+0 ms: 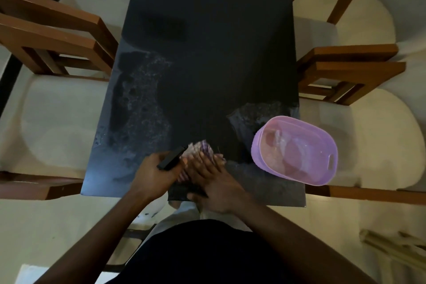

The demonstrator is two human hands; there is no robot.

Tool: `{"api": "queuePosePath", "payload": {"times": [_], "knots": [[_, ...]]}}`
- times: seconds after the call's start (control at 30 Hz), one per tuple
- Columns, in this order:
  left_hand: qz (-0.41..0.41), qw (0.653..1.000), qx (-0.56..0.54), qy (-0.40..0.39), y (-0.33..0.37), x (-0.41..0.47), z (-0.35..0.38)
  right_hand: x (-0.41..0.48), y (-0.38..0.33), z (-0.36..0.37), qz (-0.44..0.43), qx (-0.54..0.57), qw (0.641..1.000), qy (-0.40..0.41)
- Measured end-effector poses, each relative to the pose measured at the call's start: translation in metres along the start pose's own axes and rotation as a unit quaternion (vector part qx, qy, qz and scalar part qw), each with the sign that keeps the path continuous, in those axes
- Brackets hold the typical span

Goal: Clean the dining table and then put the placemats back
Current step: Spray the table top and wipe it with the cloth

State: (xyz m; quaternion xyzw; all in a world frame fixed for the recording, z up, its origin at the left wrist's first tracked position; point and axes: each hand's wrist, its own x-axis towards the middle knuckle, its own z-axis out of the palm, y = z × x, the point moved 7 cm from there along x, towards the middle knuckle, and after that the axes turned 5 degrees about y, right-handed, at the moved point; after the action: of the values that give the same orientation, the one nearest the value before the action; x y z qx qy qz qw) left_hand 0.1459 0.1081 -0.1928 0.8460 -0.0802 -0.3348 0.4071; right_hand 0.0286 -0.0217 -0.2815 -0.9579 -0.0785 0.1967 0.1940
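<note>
Left grip (154,175) grasping a black bar (173,158), right grip (214,182) released, pressing flat on a purple cloth (204,148), soapy dark surface (207,53), pink basin (260,159) nearby.

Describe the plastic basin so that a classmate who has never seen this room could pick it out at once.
Find the dark dining table ringed by wooden chairs. At its near right corner, just right of the person's right hand, stands the basin. It is the only pale lilac-pink thing there: oval, see-through, with a slot handle in its rim.
</note>
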Motion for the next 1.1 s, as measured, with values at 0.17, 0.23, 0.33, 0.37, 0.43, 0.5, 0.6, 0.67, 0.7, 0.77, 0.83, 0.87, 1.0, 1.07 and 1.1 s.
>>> {"api": "queuePosePath", "payload": {"times": [0.17,0.23,0.33,0.37,0.43,0.5,0.6,0.67,0.7,0.77,0.83,0.87,1.0,1.07,1.1], "knots": [[-0.031,0.999,0.009,0.018,-0.006,-0.016,0.019,-0.070,0.030,0.002,-0.037,-0.009,0.999,-0.014],[-0.027,0.999,0.015,0.032,-0.005,-0.028,0.024,-0.073,0.037,-0.004,-0.028,0.005,1.000,-0.003],[-0.009,0.999,0.018,0.047,-0.002,-0.043,0.029,-0.051,0.037,-0.002,0.029,0.037,0.999,0.010],[-0.003,0.998,0.016,0.059,-0.002,-0.049,0.029,-0.039,0.034,0.000,0.049,0.041,0.998,0.014],[-0.003,0.996,0.006,0.091,-0.006,-0.058,0.030,-0.016,0.023,0.003,0.068,0.037,0.997,0.021],[-0.017,0.993,-0.003,0.113,-0.013,-0.065,0.032,0.003,0.008,0.006,0.063,0.025,0.998,0.002],[-0.041,0.989,-0.019,0.142,-0.025,-0.077,0.033,0.003,-0.008,0.012,0.008,-0.011,1.000,-0.022],[-0.052,0.984,-0.042,0.163,-0.027,-0.083,0.031,-0.013,-0.009,0.015,-0.053,-0.029,0.998,0.001],[-0.055,0.982,-0.049,0.174,-0.028,-0.086,0.029,-0.024,-0.005,0.017,-0.082,-0.034,0.996,0.008],[-0.063,0.978,-0.054,0.190,-0.030,-0.090,0.026,-0.052,0.005,0.020,-0.123,-0.038,0.992,-0.001],[-0.070,0.976,-0.065,0.196,-0.033,-0.093,0.023,-0.080,0.019,0.015,-0.137,-0.026,0.990,-0.014],[-0.073,0.975,-0.069,0.198,-0.035,-0.095,0.021,-0.092,0.027,0.012,-0.131,-0.016,0.991,-0.025],[-0.085,0.973,-0.069,0.205,-0.047,-0.094,0.008,-0.106,0.044,0.007,-0.084,-0.010,0.994,-0.062],[-0.093,0.972,-0.071,0.205,-0.054,-0.092,-0.001,-0.094,0.035,0.009,-0.065,-0.017,0.996,-0.060],[-0.097,0.971,-0.076,0.204,-0.057,-0.091,-0.005,-0.084,0.027,0.009,-0.062,-0.020,0.997,-0.052]]}}
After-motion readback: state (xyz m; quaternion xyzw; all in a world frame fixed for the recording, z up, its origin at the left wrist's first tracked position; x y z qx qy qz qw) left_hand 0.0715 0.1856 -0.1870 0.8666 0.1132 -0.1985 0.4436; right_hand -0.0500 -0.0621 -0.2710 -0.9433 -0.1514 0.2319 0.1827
